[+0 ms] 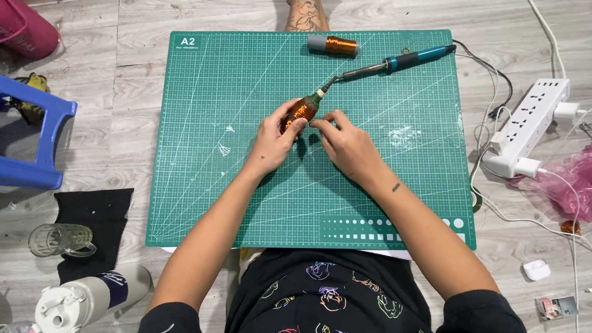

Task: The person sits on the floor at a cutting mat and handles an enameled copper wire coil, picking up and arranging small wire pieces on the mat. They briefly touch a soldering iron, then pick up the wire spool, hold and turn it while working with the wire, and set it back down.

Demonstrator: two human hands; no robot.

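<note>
My left hand (273, 139) grips a small coil of copper-coloured wire (302, 108) on the green cutting mat (226, 153). My right hand (344, 143) rests on the mat right beside the coil, its fingertips pinched together close to the left thumb; whether it holds a thin wire I cannot tell. A teal-handled soldering iron (398, 61) lies on the mat with its tip touching the far end of the coil. A second copper coil on a grey spool (333, 45) lies near the mat's far edge.
A white power strip (532, 123) with cables and a pink plastic bag (591, 178) lie to the right. On the left are a blue plastic stool (6, 134), a pink bottle (9, 16), a glass mug (61, 240) and a white bottle (88, 298). A bare foot (304, 3) rests beyond the mat.
</note>
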